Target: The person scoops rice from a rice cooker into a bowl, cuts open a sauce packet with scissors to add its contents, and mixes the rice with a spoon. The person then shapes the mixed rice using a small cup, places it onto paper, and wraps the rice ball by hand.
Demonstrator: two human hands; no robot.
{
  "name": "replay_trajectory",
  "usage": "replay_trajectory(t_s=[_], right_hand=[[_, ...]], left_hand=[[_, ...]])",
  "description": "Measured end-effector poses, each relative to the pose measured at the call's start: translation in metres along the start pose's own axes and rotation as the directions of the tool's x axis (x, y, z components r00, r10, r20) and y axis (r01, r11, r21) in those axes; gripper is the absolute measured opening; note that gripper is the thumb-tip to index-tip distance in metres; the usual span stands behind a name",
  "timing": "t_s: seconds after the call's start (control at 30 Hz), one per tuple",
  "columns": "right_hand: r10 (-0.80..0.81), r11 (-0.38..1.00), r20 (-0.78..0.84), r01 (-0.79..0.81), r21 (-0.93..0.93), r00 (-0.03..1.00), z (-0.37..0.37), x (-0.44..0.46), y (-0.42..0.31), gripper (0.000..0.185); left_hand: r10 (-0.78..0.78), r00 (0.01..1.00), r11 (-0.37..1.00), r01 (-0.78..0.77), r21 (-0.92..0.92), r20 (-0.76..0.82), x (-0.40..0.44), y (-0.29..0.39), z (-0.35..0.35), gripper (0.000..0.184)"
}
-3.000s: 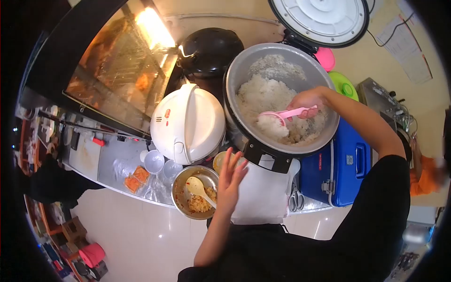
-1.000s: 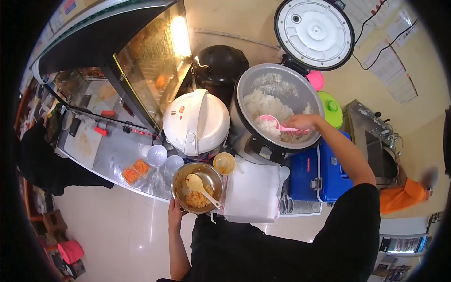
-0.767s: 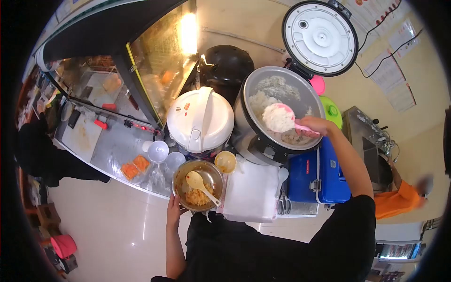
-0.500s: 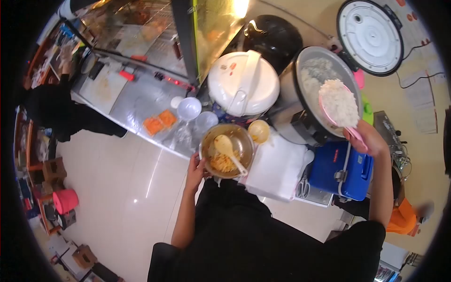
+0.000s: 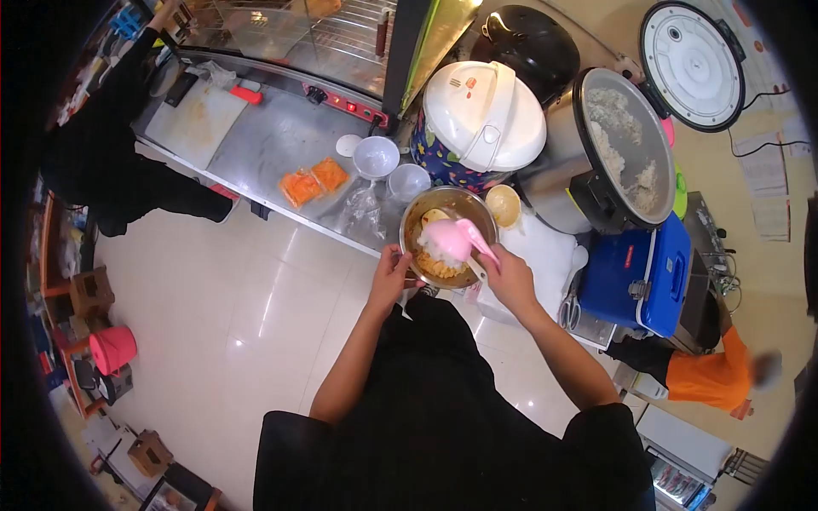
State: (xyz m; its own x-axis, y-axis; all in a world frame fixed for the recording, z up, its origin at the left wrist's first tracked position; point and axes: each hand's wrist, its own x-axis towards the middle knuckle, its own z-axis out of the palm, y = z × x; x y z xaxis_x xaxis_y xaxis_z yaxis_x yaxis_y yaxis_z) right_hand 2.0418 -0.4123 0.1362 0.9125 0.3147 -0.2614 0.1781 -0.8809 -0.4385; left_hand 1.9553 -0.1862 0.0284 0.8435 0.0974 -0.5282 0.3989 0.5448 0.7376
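My left hand (image 5: 392, 274) grips the left rim of a metal mixing bowl (image 5: 406, 223) at the counter's front edge. Over the bowl, my right hand (image 5: 511, 279) holds a pink scoop (image 5: 452, 239) by its handle, tipped with its back upward. White rice (image 5: 433, 253) lies beneath the scoop, on top of orange-yellow food (image 5: 439, 268) in the bowl. A cream rice paddle (image 5: 436, 216) rests in the bowl, partly hidden by the scoop. To the right, a large rice cooker (image 5: 558, 198) stands open with rice (image 5: 609, 115) inside.
White bowls (image 5: 375, 157), orange packets (image 5: 313, 181) and a small yellowish bowl (image 5: 503, 205) surround the mixing bowl. A white-lidded pot (image 5: 486, 115) stands behind; a blue cooler box (image 5: 626, 271) and scissors (image 5: 569, 312) are right. People work at far left (image 5: 94, 162) and far right (image 5: 707, 372).
My right hand has brought the rice-filled scoop from the rice cooker leftward to the mixing bowl and turned it over. Rice now lies in the bowl. My left hand stays on the rim.
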Motion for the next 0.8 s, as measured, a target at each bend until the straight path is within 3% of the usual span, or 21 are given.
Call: replay_trajectory(t_s=[0.1, 0.2, 0.23, 0.33, 0.37, 0.47, 0.6, 0.63, 0.8], right_hand=[[-0.125, 0.991, -0.124, 0.117, -0.067, 0.984, 0.022, 0.002, -0.003, 0.027], [-0.123, 0.992, -0.214, 0.122, -0.016, 0.969, -0.003, 0.006, -0.017, 0.033], [-0.05, 0.999, -0.172, 0.053, 0.011, 0.984, -0.024, 0.005, -0.03, 0.039], [0.028, 0.986, 0.062, -0.017, -0.169, 0.998, -0.066, 0.001, -0.064, 0.036], [0.015, 0.961, 0.053, 0.0, -0.276, 0.998, -0.055, 0.001, -0.061, 0.036], [-0.093, 0.968, -0.037, 0.081, -0.238, 0.995, -0.006, 0.014, -0.037, 0.035], [0.015, 0.945, 0.11, 0.022, -0.327, 0.994, -0.044, 0.024, -0.058, 0.036], [0.05, 0.965, 0.1, -0.023, -0.26, 0.994, -0.059, 0.022, -0.063, 0.033], [0.091, 0.962, 0.132, -0.053, -0.267, 0.987, -0.033, 0.03, -0.031, 0.028]], left_hand=[[0.013, 1.0, 1.0, -0.013, 0.006, 0.018, 0.003, -0.002, -0.004, 0.023], [0.016, 1.0, 1.0, -0.016, -0.019, 0.019, 0.009, -0.002, -0.006, 0.023], [0.02, 0.999, 1.0, -0.019, -0.025, 0.026, 0.011, -0.003, -0.007, 0.022], [0.013, 0.999, 0.999, -0.011, -0.051, 0.033, 0.006, -0.003, -0.007, 0.021], [0.012, 0.999, 0.998, -0.009, -0.059, 0.04, 0.007, -0.001, -0.006, 0.021], [-0.003, 0.997, 1.0, 0.003, 0.004, 0.08, 0.009, -0.001, -0.01, 0.022], [0.006, 0.999, 1.0, -0.005, -0.02, 0.054, 0.011, 0.0, -0.009, 0.023], [0.012, 0.999, 0.999, -0.01, -0.049, 0.049, 0.011, -0.001, -0.008, 0.023], [0.035, 0.998, 0.999, -0.035, 0.0, 0.05, 0.011, -0.005, -0.008, 0.021]])
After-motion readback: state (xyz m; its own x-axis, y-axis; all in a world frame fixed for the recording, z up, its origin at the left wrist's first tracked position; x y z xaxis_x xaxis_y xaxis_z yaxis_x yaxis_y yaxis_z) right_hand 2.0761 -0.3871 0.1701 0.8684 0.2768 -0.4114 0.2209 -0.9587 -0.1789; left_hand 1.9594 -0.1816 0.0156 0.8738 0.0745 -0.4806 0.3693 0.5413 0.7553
